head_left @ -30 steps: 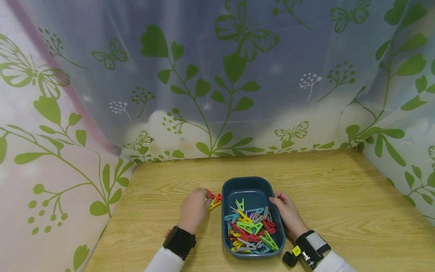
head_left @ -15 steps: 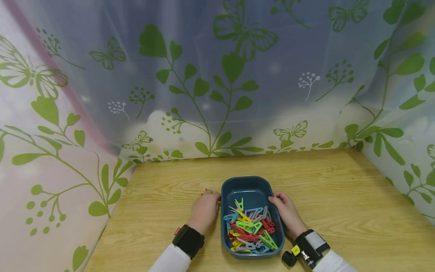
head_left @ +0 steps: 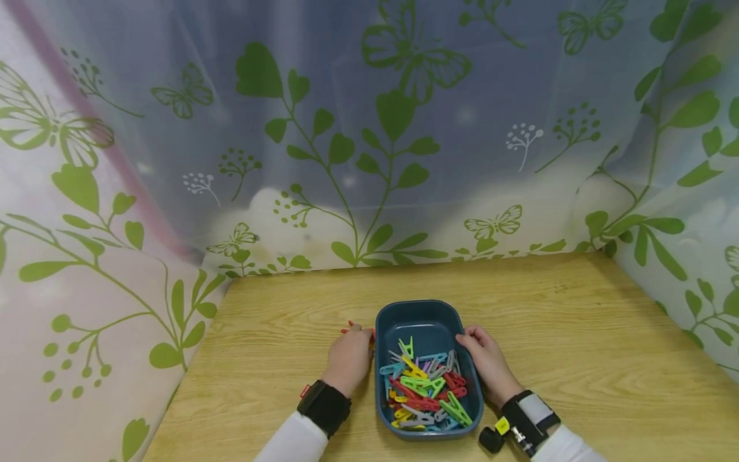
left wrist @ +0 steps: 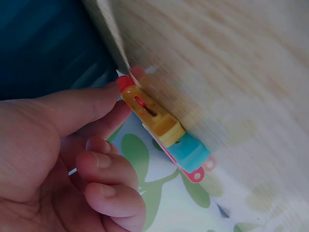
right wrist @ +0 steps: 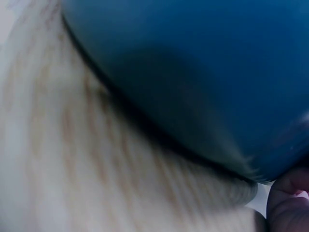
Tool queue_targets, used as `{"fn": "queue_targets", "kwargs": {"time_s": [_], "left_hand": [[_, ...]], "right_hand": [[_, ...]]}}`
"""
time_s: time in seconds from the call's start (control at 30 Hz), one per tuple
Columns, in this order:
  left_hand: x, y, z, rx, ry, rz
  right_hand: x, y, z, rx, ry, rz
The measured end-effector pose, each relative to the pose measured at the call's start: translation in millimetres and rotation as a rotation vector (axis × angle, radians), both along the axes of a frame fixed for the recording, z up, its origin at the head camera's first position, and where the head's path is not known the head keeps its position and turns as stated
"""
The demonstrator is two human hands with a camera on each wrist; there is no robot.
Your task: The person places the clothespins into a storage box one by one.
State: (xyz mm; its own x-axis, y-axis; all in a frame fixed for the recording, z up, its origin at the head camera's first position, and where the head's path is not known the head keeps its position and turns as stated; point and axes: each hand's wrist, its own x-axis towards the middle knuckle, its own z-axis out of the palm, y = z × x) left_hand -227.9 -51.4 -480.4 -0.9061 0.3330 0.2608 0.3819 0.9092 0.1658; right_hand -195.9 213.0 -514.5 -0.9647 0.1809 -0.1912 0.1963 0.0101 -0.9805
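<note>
A dark blue plastic tub [head_left: 424, 330] holds a pile of colourful clothespins [head_left: 424, 386]. Its right rim is gripped by my right hand [head_left: 491, 366], thumb on top and fingers outside. Left of the tub, my left hand [head_left: 348, 360] is low over a few clothespins on the table, mostly hidden in the head view. The left wrist view shows the thumb and forefinger pinching the end of a red clothespin [left wrist: 124, 83], the other fingers curled. A yellow clothespin [left wrist: 157, 118] and a teal clothespin [left wrist: 191, 151] lie against it.
The wood-grain table [head_left: 548, 314] reaches back to a curtain [head_left: 323, 212] printed with leaves and butterflies, which also closes off both sides. A black strap [head_left: 324, 407] circles the left wrist; another strap [head_left: 528, 420] with a small camera is on the right.
My left hand has moved right toward the tub, covering the red and yellow clothespins that showed beside it. The right hand and the tub stay in place.
</note>
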Motion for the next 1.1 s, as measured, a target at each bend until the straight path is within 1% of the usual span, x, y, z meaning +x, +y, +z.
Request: {"fn": "queue_targets", "kwargs": {"time_s": [0.2, 0.43, 0.63, 0.83, 0.97, 1.1], "left_hand": [[-0.6, 2, 1.4, -0.017, -0.032, 0.023], [0.5, 2, -2.0, -0.047, 0.012, 0.038], [1.2, 0, -0.6, -0.041, 0.011, 0.039], [1.3, -7, 9.3, 0.009, 0.044, 0.038], [2.7, -11, 19.5, 0.062, 0.064, 0.032], [7.3, -14, 30.4, 0.094, 0.102, 0.024]], "right_hand": [[-0.5, 0, -1.2, 0.002, 0.005, -0.004], [-0.4, -1, -1.4, -0.010, 0.004, -0.010], [0.8, -1, -1.0, 0.001, 0.009, -0.010], [0.6, -2, -0.3, -0.003, 0.001, -0.012], [0.6, -1, -0.9, 0.004, 0.009, -0.006], [-0.7, 0, -1.8, 0.001, 0.011, -0.009]]}}
